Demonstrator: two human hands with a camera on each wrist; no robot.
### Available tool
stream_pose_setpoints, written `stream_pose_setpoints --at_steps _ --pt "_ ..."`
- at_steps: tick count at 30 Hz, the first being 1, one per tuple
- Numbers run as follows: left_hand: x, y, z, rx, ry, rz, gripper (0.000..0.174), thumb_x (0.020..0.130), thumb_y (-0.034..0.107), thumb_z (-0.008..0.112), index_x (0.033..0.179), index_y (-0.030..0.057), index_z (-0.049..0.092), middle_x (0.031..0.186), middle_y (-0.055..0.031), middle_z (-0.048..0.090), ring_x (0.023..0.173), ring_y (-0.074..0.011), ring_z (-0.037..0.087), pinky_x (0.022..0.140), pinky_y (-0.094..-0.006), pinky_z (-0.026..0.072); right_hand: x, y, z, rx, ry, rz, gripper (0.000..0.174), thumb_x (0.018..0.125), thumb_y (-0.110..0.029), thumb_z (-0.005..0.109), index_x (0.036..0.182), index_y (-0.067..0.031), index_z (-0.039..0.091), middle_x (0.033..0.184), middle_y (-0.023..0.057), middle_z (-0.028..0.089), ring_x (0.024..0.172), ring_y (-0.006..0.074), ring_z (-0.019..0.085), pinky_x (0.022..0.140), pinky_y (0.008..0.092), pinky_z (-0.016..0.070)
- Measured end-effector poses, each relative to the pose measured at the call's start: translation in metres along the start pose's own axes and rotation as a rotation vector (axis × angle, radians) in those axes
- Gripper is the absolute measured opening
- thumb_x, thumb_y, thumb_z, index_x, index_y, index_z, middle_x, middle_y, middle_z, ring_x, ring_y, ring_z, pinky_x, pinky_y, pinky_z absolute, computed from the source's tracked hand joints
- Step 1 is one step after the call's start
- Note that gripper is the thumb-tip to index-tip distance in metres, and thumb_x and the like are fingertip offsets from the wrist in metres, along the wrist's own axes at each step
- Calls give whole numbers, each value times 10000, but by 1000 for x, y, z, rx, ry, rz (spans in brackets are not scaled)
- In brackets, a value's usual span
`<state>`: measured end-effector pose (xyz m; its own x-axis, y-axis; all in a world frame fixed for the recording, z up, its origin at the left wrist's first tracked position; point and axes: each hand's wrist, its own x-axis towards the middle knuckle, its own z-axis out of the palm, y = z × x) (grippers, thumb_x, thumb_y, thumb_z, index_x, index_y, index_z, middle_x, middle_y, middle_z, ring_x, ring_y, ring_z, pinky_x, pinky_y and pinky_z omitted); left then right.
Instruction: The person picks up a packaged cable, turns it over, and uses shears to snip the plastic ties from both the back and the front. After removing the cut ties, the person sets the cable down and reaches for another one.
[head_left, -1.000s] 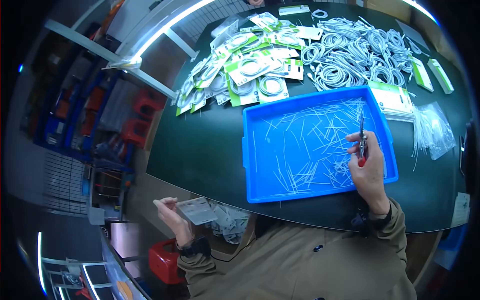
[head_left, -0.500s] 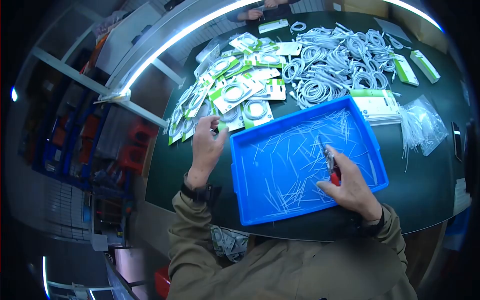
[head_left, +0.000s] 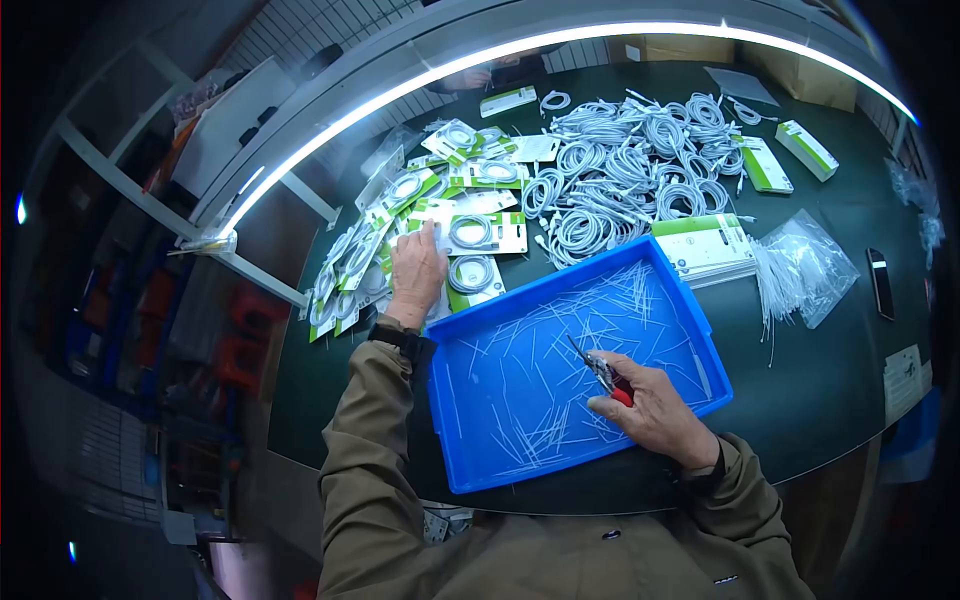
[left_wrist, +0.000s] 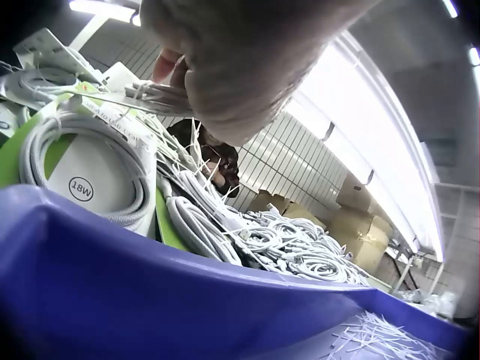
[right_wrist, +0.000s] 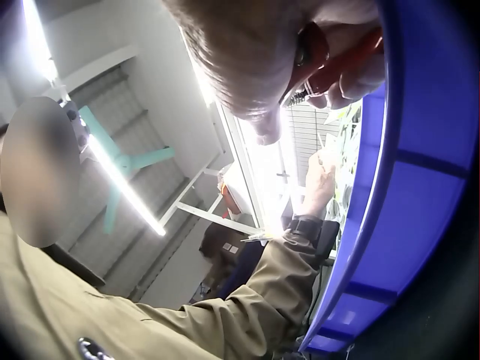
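My left hand [head_left: 418,268] reaches over the left pile of carded cables. Its fingers pinch a carded cable [left_wrist: 157,97], seen nearly edge-on in the left wrist view and mostly hidden by the hand in the head view. Above the blue tray [head_left: 437,395], my right hand [head_left: 655,410] grips red-handled pliers [head_left: 600,372], their dark jaws pointing up and left. Thin white strips [head_left: 540,435] lie scattered over the tray floor. Next to the left hand, another carded cable [left_wrist: 94,176] marked 18W shows its coil on a white and green card.
Loose coiled white cables [head_left: 640,160] heap at the table's back. Right of the tray lie a stack of cards [head_left: 705,250], a clear bag [head_left: 815,270] with white ties and a phone [head_left: 880,283]. A bright lamp bar [head_left: 470,68] spans overhead. Someone sits opposite.
My left hand has risen from beside the table's left edge to the carded cables and now pinches one. The right hand, still gripping the pliers, has shifted left over the tray. The head view has turned.
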<state>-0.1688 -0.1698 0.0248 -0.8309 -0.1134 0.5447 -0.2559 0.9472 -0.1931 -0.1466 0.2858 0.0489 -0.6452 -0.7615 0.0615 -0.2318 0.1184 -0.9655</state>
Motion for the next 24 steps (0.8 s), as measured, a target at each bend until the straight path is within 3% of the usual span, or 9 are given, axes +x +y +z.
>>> stream_pose_setpoints --at_steps 4,7,9,12,13,17,21,24 --pt "-8 -3 -35 -145 189 -208 569 930 148 668 1454 9 495 1024 -222 657 926 -404 633 834 -536 517 0 1 4 -90 -1 -50 721 993 -324 770 1540 51 485 1031 198 705 887 314 680 843 417 550" --pt "-18 2 -84 -194 280 -275 554 961 159 619 1464 -10 458 1006 -253 647 925 -454 647 812 -569 519 -1 17 11 -284 39 -224 736 1006 -320 739 1564 62 449 1096 230 698 932 375 683 872 448 543" --pt "-29 3 -110 -221 338 -296 472 1005 197 601 1417 -11 501 1072 -284 669 939 -467 676 832 -546 533 -2 11 13 -282 28 -217 739 983 -290 764 1566 50 461 1095 221 691 923 373 673 867 439 544" --pt "-49 23 -158 -569 352 -458 415 1038 237 586 1362 -19 548 1113 -294 686 947 -451 702 862 -487 552 1 6 18 -233 50 -242 749 939 -237 810 1561 27 487 1049 195 679 876 344 661 832 417 548" --pt "-59 24 -165 -651 338 -451 378 1081 254 550 1321 -37 575 1127 -238 716 926 -320 728 871 -393 566 2 4 20 -208 63 -252 755 922 -218 827 1558 19 497 1026 184 675 855 330 658 816 409 549" --pt "-112 79 -195 -1514 73 -677 361 1122 226 498 1335 -57 567 1178 -114 706 980 -106 678 888 -283 555 -2 -9 23 -193 54 -281 759 869 -195 878 1535 -32 552 963 145 646 769 250 630 715 373 537" --pt "-149 133 -209 -1682 31 -812 386 1129 243 496 1376 -50 542 1247 -135 681 1069 -122 654 965 -289 526 -9 -18 32 -318 22 -273 776 854 -235 889 1529 -43 560 962 145 631 793 281 630 715 409 536" --pt "-159 157 -214 -1696 105 -889 384 1129 229 488 1386 -52 532 1261 -140 674 1085 -126 645 974 -295 522 -13 -23 36 -459 -16 -273 765 863 -258 878 1526 -48 560 977 155 632 822 309 635 715 431 532"
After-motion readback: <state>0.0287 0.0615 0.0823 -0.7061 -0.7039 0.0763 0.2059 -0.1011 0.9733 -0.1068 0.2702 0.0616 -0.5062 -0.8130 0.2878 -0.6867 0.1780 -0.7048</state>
